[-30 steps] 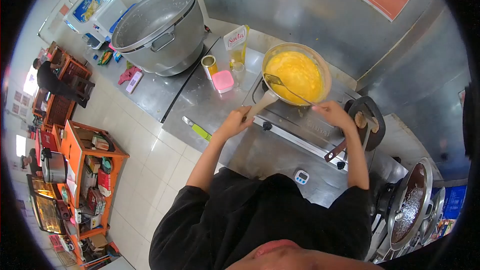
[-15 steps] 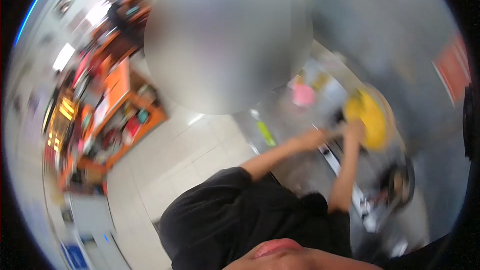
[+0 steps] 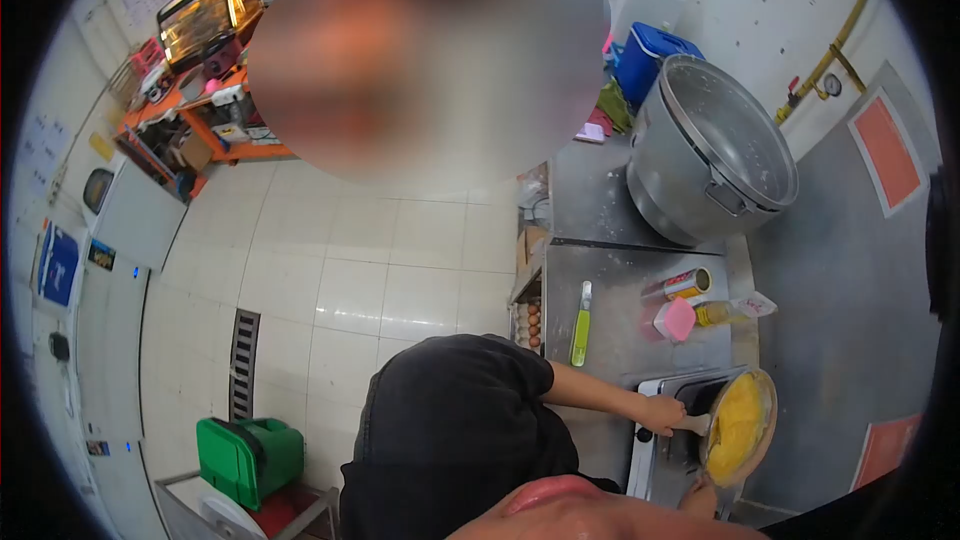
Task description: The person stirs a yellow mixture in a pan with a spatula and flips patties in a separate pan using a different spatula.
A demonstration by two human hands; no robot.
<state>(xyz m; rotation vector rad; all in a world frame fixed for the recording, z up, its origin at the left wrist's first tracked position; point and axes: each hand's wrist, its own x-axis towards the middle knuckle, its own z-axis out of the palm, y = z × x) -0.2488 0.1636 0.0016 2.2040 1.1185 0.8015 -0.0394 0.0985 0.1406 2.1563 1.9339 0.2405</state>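
A frying pan (image 3: pixel 770 418) with a pale rim and light handle is over a white-edged stove (image 3: pixel 642 450) with a dark top. Inside it lies soft yellow food (image 3: pixel 737 425) that looks like egg. My left hand (image 3: pixel 660 414) is wrapped round the pan's handle. At the pan's near edge is my right hand (image 3: pixel 700 496), its fingers bent in close to the rim; whatever they grip is hidden. Beyond the stove, on the metal counter (image 3: pixel 610 290), are a pink-lidded container (image 3: pixel 675 320), a can (image 3: pixel 688 283), an oil bottle (image 3: pixel 715 314) and a green-handled tool (image 3: pixel 580 325).
A big metal pot (image 3: pixel 690 180) stands on the far counter beside a blue cooler box (image 3: pixel 650 60). Eggs (image 3: pixel 533 325) sit on a shelf below the counter edge. To the left are tiled floor (image 3: pixel 350 285), a drain grate (image 3: pixel 244 365) and a green bin (image 3: pixel 250 460).
My view has swung round, so the pan and both hands now appear lower in the picture. My left hand still grips the handle; my right hand shows at the pan's near edge.
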